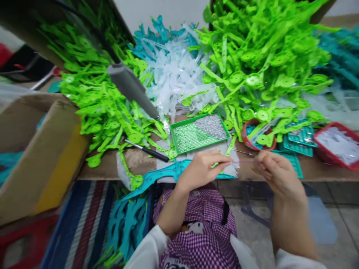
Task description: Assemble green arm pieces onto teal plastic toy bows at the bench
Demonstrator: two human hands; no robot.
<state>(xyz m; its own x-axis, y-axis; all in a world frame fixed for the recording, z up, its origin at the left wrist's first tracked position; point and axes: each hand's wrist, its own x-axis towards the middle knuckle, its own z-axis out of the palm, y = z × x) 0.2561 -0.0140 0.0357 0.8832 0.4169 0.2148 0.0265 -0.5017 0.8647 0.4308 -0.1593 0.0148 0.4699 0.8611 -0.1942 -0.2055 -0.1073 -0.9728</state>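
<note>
A thin purple thread [244, 162] runs taut between my two hands above the table's front edge. My left hand [206, 166] pinches its left end, with a bit of bright green plastic showing at the fingers. At the right, my right hand [272, 168] is closed on the other end. Below and left of my left hand lies a long teal plastic part [159, 174], partly hidden by that hand. Just beyond the hands sits a green tray [179, 140] of small silvery pieces.
Heaps of lime-green parts [112, 101] and clear parts [176, 71] cover the back. A grey nozzle-like tool [131, 87] hangs at centre left. A black-handled screwdriver [153, 152], a red basket [331, 157], a round red bowl [246, 144] and a cardboard box [61, 145] surround the workspace.
</note>
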